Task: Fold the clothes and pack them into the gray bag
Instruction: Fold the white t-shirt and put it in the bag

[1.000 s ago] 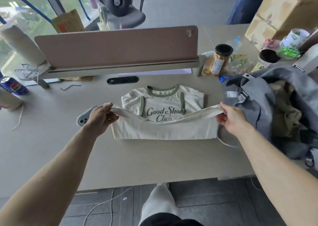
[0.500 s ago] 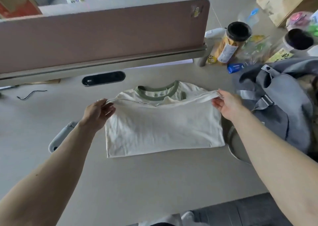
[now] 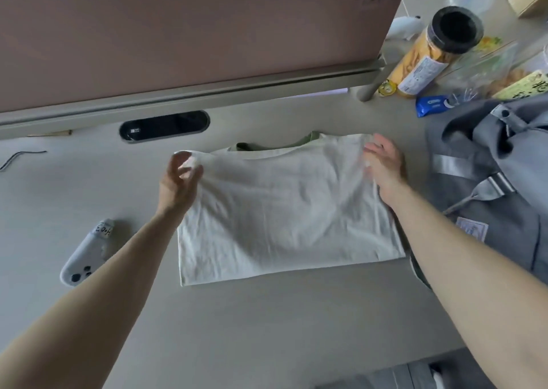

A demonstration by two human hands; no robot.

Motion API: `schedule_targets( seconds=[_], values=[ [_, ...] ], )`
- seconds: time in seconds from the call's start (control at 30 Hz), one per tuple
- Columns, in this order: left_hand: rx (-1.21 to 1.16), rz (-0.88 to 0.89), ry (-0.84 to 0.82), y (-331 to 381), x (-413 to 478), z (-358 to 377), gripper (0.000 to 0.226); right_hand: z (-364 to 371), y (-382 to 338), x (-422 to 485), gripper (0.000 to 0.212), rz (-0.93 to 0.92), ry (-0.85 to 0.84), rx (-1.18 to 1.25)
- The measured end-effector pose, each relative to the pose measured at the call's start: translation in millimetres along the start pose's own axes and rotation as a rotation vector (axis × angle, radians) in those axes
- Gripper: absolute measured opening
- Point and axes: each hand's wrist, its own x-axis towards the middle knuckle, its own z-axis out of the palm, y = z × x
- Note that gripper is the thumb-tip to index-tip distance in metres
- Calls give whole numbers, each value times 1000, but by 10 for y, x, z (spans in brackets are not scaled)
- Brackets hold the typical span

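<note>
Left hand, right hand at corners of shirt

The lower half of the cream T-shirt, lifted at mid-chest a second ago with the printed lettering exposed, now lies folded flat over the front; lettering is covered, and only a sliver of the green collar shows past the hem. The left hand has released its pinch on the hem corner, fingers loose above it; the right hand has likewise let go, fingers extended at the opposite corner.
</note>
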Motion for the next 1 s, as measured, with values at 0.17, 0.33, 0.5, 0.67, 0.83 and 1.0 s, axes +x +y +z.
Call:
schedule_targets(
  seconds=[0.17, 0.33, 0.5, 0.67, 0.83, 1.0],
  values=[
    [702, 234, -171, -191, -154, 196, 73, 282, 498, -256, 64, -490, -140, -975],
    [925, 160, -192, -310, -59, 237, 77, 453, 805, -334, 66, -471, -92, -1244],
    [922, 12, -142, -117, 169, 353, 73, 766, 693, -282, 61, -508, -88, -1249],
    [888, -31, -106, -46, 210, 426, 73, 1128, 557, -224, 61, -524, -187, -1249],
    [802, 24, -62, -308, -179, 152, 74, 859, 711, -418, 61, -516, -136, -1168],
    [871, -22, -79, -619, -773, 18, 80, 423, 1237, -798, 60, -529, -71, -1266]
  ],
)
